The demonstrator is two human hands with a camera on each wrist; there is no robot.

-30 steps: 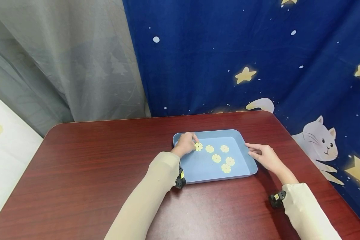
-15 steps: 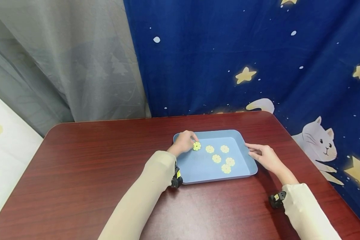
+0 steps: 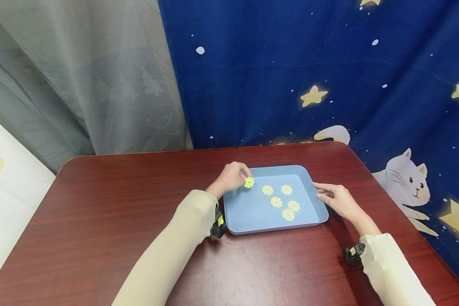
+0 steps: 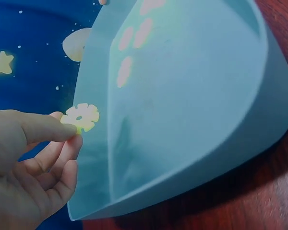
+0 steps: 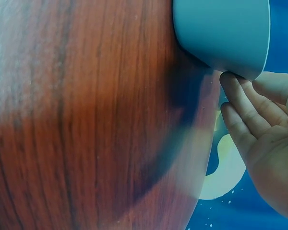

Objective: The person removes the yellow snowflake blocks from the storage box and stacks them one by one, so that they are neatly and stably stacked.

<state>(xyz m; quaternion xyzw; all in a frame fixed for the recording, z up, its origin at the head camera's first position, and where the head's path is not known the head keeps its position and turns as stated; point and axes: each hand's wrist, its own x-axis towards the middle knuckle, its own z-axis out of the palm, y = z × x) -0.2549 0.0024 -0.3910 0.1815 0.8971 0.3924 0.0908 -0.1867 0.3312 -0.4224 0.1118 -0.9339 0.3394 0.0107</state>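
Note:
A small yellow flower-shaped disc (image 3: 249,182) with a hole in its middle is pinched between the thumb and fingertips of my left hand (image 3: 231,176). This disc is raised at the left end of a blue tray (image 3: 252,214), close to the rim. Seen from the left wrist, the same disc (image 4: 81,117) is held by its edge. Several similar discs lie flat on the tray floor, among them a lone disc (image 3: 276,202) near the middle. My right hand (image 3: 340,199) touches the tray's right wall from outside, its fingers fairly straight (image 5: 273,124).
The tray stands on a dark red wooden table (image 3: 118,212). Behind the table hang a grey curtain (image 3: 122,85) and a blue star-patterned curtain (image 3: 252,76). A black wrist camera (image 3: 353,254) sits on the right sleeve.
My left hand has shifted left and slightly away from me, carrying the pinched disc toward the tray's far left corner. The right hand and the other discs have stayed put.

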